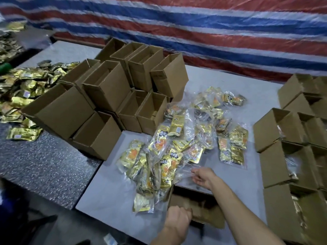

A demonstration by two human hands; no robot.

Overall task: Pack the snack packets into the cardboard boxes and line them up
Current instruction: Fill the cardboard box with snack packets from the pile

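Cardboard box (203, 204): left hand (177, 219) grips, right hand (203, 177) outstretched.

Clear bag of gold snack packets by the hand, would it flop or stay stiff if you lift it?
Probably floppy: the clear bag is thin, crinkled film that sags around what it holds. Likely slippery too, since it shines. The gold packets inside would probably slide toward the low end.
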